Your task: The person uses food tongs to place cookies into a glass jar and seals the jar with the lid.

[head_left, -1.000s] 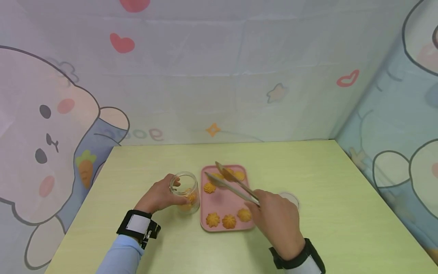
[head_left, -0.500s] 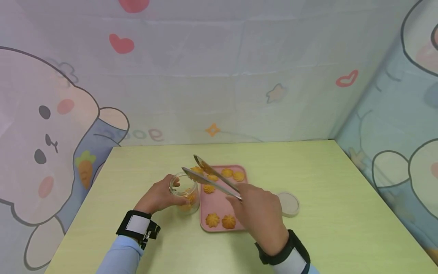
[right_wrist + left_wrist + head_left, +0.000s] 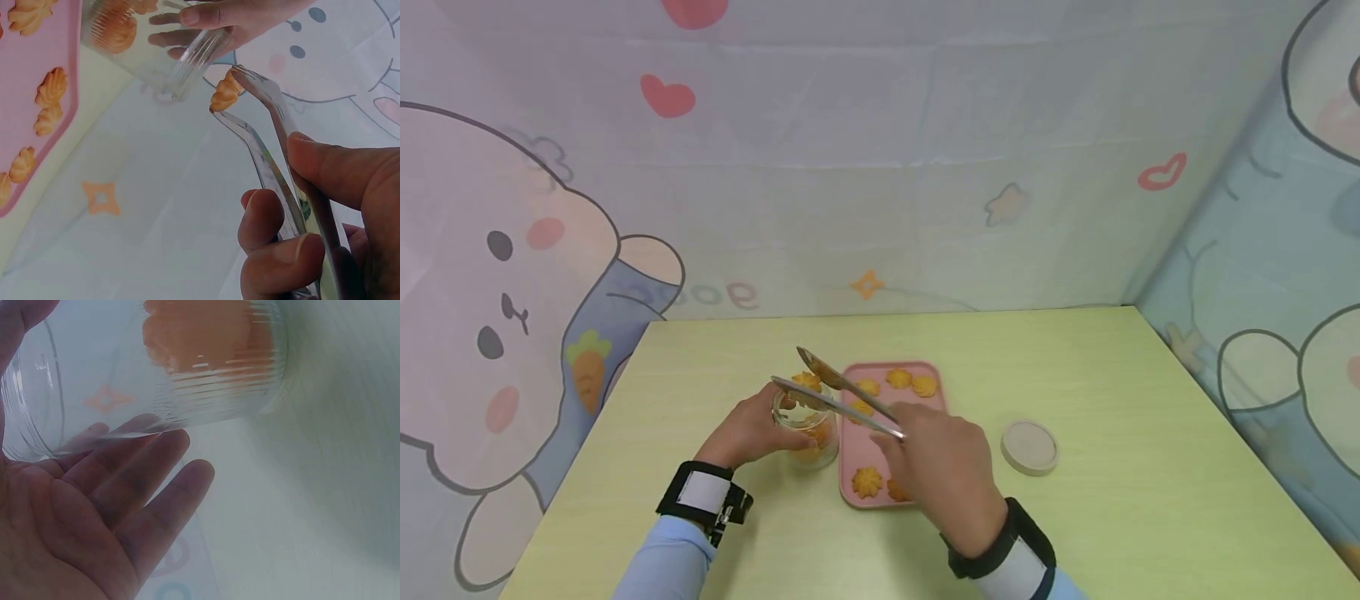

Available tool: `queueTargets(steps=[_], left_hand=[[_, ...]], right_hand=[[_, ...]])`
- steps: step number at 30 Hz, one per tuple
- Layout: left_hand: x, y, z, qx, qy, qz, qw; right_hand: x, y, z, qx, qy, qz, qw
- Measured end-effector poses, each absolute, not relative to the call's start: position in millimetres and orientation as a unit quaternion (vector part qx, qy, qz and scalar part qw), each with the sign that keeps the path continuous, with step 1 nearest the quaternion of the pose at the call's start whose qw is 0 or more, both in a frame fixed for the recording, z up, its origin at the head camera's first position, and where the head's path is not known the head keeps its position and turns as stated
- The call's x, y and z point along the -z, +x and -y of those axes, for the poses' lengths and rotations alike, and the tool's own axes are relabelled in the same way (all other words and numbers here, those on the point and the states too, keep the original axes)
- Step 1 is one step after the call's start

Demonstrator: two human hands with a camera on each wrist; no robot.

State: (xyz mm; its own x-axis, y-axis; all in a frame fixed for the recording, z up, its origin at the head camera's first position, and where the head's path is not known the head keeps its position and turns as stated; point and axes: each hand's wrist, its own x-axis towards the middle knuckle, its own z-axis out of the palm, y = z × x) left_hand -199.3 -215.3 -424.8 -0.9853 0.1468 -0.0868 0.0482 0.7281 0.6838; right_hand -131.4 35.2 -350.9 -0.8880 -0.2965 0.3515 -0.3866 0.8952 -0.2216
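My left hand (image 3: 748,429) grips a clear glass jar (image 3: 106,369) by its upper part, thumb on one side and fingers on the other. Golden cookies (image 3: 206,337) lie in the jar's bottom. In my right hand (image 3: 942,471) are metal tongs (image 3: 842,400), held between thumb and fingers. A swirled cookie (image 3: 227,91) is pinched between the tong tips, over the jar's open mouth in the head view. To the jar's right lies a pink tray (image 3: 880,454) with several more cookies (image 3: 867,482), some partly hidden by the right hand and tongs.
A round whitish lid (image 3: 1029,447) lies on the pale yellow table (image 3: 1150,467), right of the tray. Behind the table hangs a printed cloth (image 3: 880,167) with hearts and cartoon animals.
The right hand and tongs have moved left from above the tray to the jar's mouth, bringing a cookie along. The lid has come fully into sight. The left hand and jar stay put.
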Motion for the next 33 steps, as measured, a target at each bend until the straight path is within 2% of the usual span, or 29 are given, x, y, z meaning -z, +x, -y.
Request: queueTargets(steps=[11,21,33], left_hand=[[423.6,-198.8,214.3,-0.361,0.045,-0.929,0.064],[422.6,-198.1,215.1,-0.357,0.043,-0.931,0.069],[425.0,-199.1,216.4,-0.354,0.053,-0.931,0.064]], right_hand=[[353.6,-130.8,-35.8,-0.15,0.165,0.964,0.147],[355.2,-133.3,-44.1,-0.144,0.152,0.964,0.164],[354.2,-138.2,-56.4,-0.17,0.117,0.967,0.149]])
